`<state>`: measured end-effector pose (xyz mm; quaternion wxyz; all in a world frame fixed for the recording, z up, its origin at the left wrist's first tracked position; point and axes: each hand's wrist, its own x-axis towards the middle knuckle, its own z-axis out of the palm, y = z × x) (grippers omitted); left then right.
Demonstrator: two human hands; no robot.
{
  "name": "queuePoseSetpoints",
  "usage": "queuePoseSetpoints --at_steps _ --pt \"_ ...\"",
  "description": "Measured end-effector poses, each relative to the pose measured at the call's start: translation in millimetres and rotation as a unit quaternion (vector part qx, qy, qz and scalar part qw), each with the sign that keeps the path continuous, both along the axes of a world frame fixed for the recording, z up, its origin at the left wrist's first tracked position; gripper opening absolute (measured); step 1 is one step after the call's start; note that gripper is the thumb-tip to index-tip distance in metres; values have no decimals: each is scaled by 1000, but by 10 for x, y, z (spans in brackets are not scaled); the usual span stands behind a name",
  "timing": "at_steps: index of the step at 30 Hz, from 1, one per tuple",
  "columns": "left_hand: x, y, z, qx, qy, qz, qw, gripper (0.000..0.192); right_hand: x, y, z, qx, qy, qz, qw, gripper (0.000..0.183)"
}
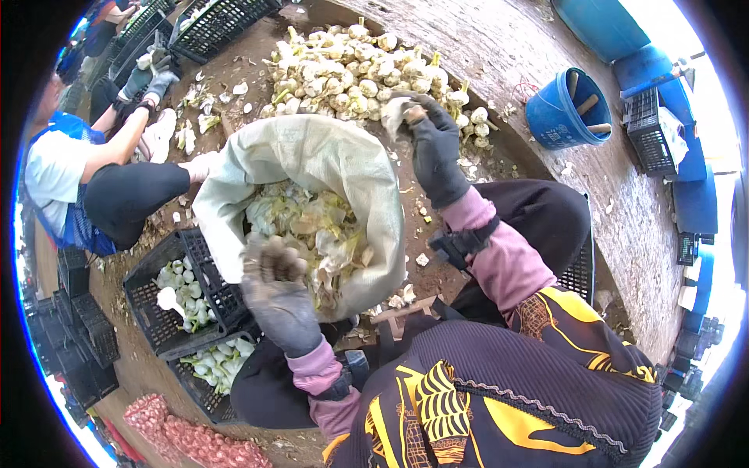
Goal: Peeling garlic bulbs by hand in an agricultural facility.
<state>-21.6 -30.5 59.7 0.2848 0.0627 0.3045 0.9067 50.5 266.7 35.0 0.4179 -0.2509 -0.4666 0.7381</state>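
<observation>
My left hand, in a worn dark grey glove, hovers by the near left rim of a pale woven sack. Its curled fingers are blurred, and I cannot tell whether they hold anything. Beyond the sack's far right rim, my right hand wears a dark glove and pinches a blurred whitish piece, apparently garlic skin. Garlic skins and yellow-green leaf scraps partly fill the sack between my knees. A white garlic bulb with a stem shows over the black crate on my left, perhaps in the air.
A heap of garlic bulbs lies past the sack. Left are black crates of trimmed garlic and a red net bag. A co-worker sits at left. A blue bucket with wooden handles stands on the ledge at right.
</observation>
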Motion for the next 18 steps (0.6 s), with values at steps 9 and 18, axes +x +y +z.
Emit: queuePoseSetpoints --at_steps 9,18 --pt "-75 397 -255 -248 31 20 968 47 742 1474 -3087 172 -579 -224 765 53" --pt "-171 529 -366 -403 51 8 914 49 454 1907 -3706 5 -670 -135 730 41"
